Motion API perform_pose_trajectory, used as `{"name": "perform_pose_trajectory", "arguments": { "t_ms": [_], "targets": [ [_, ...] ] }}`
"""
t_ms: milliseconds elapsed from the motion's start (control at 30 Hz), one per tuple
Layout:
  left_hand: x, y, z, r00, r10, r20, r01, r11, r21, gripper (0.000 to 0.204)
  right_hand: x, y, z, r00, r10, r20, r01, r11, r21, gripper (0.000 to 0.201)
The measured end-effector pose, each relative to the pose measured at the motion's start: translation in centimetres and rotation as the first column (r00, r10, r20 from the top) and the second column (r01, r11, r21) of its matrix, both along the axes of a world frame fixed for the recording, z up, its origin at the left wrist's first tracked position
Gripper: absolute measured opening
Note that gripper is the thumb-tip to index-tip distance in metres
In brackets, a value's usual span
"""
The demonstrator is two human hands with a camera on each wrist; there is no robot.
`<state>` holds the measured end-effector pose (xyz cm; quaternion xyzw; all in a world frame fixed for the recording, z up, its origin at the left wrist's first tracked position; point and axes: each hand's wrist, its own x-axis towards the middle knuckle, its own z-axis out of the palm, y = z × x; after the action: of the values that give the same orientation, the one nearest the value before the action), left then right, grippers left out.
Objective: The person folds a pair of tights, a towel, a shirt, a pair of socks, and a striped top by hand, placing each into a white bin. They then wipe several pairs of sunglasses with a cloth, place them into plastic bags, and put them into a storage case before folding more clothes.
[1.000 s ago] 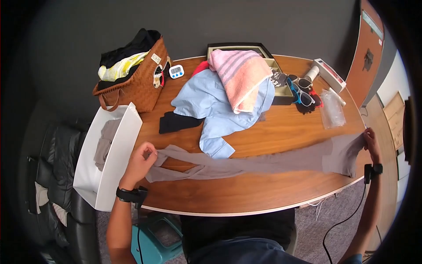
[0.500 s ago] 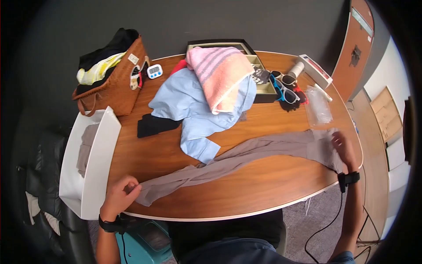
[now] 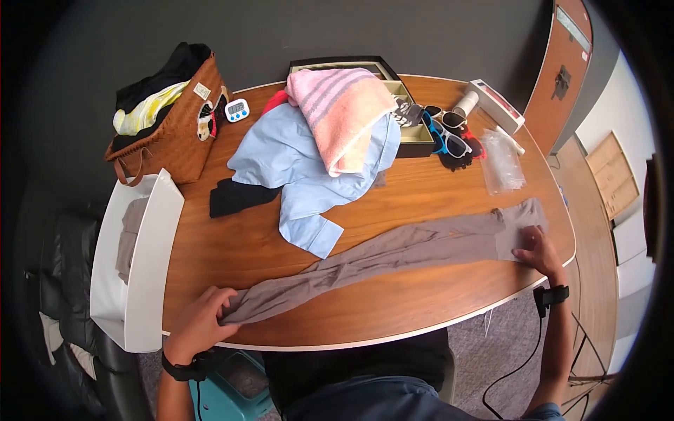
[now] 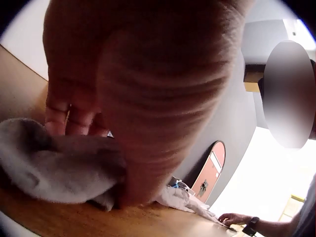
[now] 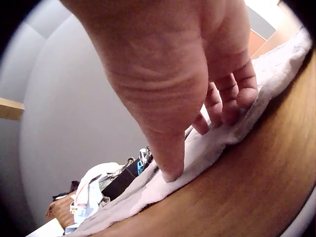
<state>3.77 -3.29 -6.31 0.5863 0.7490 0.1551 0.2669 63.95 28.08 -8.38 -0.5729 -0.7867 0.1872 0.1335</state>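
Observation:
A long grey-brown garment (image 3: pixel 393 254) lies stretched across the front of the table, its lighter, wider end at the right. At its narrow left end, my left hand (image 3: pixel 200 324) grips the bunched fabric between thumb and fingers; the left wrist view shows folds of the cloth (image 4: pixel 64 168) beside the hand (image 4: pixel 143 98). Over the wide end is my right hand (image 3: pixel 542 254), thumb apart from the fingers. From the right wrist, the fingertips of that hand (image 5: pixel 168 84) rest on the pale-looking fabric (image 5: pixel 197 153).
A white bin (image 3: pixel 151 266) with folded grey cloth stands at left, behind it a full woven basket (image 3: pixel 189 133). A light blue shirt (image 3: pixel 267 144) and striped towel (image 3: pixel 344 112) are heaped mid-table. Sunglasses (image 3: pixel 456 145), a plastic bag (image 3: pixel 502 165) and a box (image 3: pixel 495 105) are at back right.
The garment came down from both raised hands onto the table and now lies flatter. My left hand moved toward the front edge; my right hand let go of the corner and touches the fabric.

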Motion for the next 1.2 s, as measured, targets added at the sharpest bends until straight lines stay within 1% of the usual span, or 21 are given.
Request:
{"name": "perform_pose_trajectory", "arguments": {
  "t_ms": [100, 167, 267, 333, 400, 433, 467, 533, 567, 600, 633, 667, 733, 800, 867, 933, 1000, 1033, 1100, 1133, 1200],
  "targets": [
    [-2.0, -0.4, -1.8, 0.991, -0.025, -0.128, 0.033, 0.998, 0.061, 0.038, 0.3, 0.0, -0.1, 1.0, -0.012, -0.026, 0.01, 0.998, -0.066, 0.06],
    [-3.6, 0.1, -2.5, 0.949, 0.02, -0.315, 0.038, 0.984, 0.177, 0.039, 1.2, 0.2, -0.4, 0.999, 0.026, -0.029, -0.028, 0.999, -0.044, 0.067],
    [-3.3, 0.8, -0.9, 0.933, 0.017, -0.358, 0.08, 0.964, 0.255, 0.041, 2.3, 0.6, -1.0, 0.999, 0.049, 0.001, -0.049, 0.998, -0.025, 0.07],
    [-4.2, 0.6, -0.8, 0.943, -0.021, -0.331, 0.101, 0.969, 0.225, 0.041, 2.0, 0.7, -0.7, 0.998, 0.059, 0.023, -0.057, 0.997, -0.046, 0.07],
    [-5.1, 0.6, -0.4, 1.0, 0.014, -0.011, -0.011, 0.981, 0.194, 0.04, 3.1, 1.6, -1.4, 0.993, 0.09, 0.072, -0.087, 0.995, -0.038, 0.064],
    [-5.4, 0.9, 0.2, 0.974, 0.128, 0.186, -0.154, 0.979, 0.131, 0.035, 2.2, 1.6, -0.5, 0.995, 0.077, 0.068, -0.072, 0.994, -0.077, 0.048],
    [-6.0, 1.2, 0.0, 0.975, 0.144, 0.171, -0.167, 0.978, 0.128, 0.035, 1.1, 1.7, 0.3, 0.994, 0.092, 0.054, -0.088, 0.993, -0.081, 0.048],
    [-7.5, 1.8, -1.8, 0.974, 0.203, 0.101, -0.225, 0.918, 0.325, 0.026, -1.4, 1.8, 1.2, 0.998, 0.053, 0.025, -0.054, 0.998, 0.042, 0.033],
    [-7.9, 2.0, -2.3, 0.971, 0.222, 0.085, -0.237, 0.916, 0.325, 0.026, -2.5, 1.9, 1.4, 0.997, 0.08, -0.008, -0.079, 0.996, 0.046, 0.033],
    [-8.2, 2.2, -2.7, 0.984, 0.122, -0.132, -0.069, 0.935, 0.348, 0.021, -3.6, 1.9, 1.5, 0.995, 0.096, -0.022, -0.095, 0.994, 0.044, 0.033],
    [-8.3, 2.4, -2.7, 0.939, 0.018, -0.343, 0.102, 0.938, 0.331, 0.017, -4.7, 1.8, 1.6, 0.992, 0.12, -0.036, -0.117, 0.991, 0.064, 0.037],
    [-8.3, 2.7, -2.4, 0.935, 0.03, -0.353, 0.094, 0.94, 0.328, 0.017, -5.5, 1.8, 1.5, 0.989, 0.141, -0.048, -0.137, 0.987, 0.083, 0.04],
    [-8.2, 3.2, -1.9, 0.977, 0.113, -0.18, -0.083, 0.982, 0.168, 0.011, -5.6, 2.3, 0.5, 0.987, 0.158, -0.02, -0.157, 0.986, 0.058, 0.045],
    [-8.3, 3.2, -2.3, 0.979, 0.164, -0.122, -0.129, 0.958, 0.257, 0.008, -5.5, 2.4, -0.3, 0.991, 0.118, 0.064, -0.121, 0.992, 0.042, 0.044],
    [-8.3, 3.4, -2.2, 0.961, 0.271, -0.053, -0.215, 0.857, 0.468, 0.008, -5.2, 2.6, -0.8, 0.992, 0.12, 0.032, -0.121, 0.992, 0.035, 0.043],
    [-8.6, 3.5, -2.1, 0.95, 0.293, -0.107, -0.2, 0.836, 0.511, 0.01, -4.8, 2.8, -1.3, 0.993, 0.116, -0.004, -0.116, 0.993, 0.031, 0.043],
    [-8.7, 3.8, -2.3, 0.916, 0.389, -0.094, -0.251, 0.742, 0.622, 0.013, -4.5, 3.0, -1.6, 0.992, 0.125, 0.014, -0.126, 0.989, 0.071, 0.042],
    [-8.6, 3.9, -2.4, 0.915, 0.392, -0.096, -0.252, 0.741, 0.622, 0.013, -4.5, 2.9, -1.8, 0.992, 0.128, 0.013, -0.129, 0.989, 0.071, 0.042],
    [-8.2, 3.9, -2.6, 0.905, 0.368, -0.212, -0.121, 0.701, 0.703, 0.019, -4.7, 2.8, -2.0, 0.991, 0.132, -0.008, -0.131, 0.985, 0.114, 0.042],
    [-8.2, 3.6, -2.4, 0.904, 0.37, -0.214, -0.122, 0.704, 0.7, 0.019, -4.8, 2.8, -2.0, 0.991, 0.135, -0.009, -0.133, 0.985, 0.11, 0.042],
    [-7.3, 2.6, -1.5, 0.944, 0.296, -0.143, -0.213, 0.883, 0.418, 0.025, -4.7, 2.5, -1.7, 0.987, 0.162, 0.0, -0.161, 0.982, 0.098, 0.043]
  ]
}}
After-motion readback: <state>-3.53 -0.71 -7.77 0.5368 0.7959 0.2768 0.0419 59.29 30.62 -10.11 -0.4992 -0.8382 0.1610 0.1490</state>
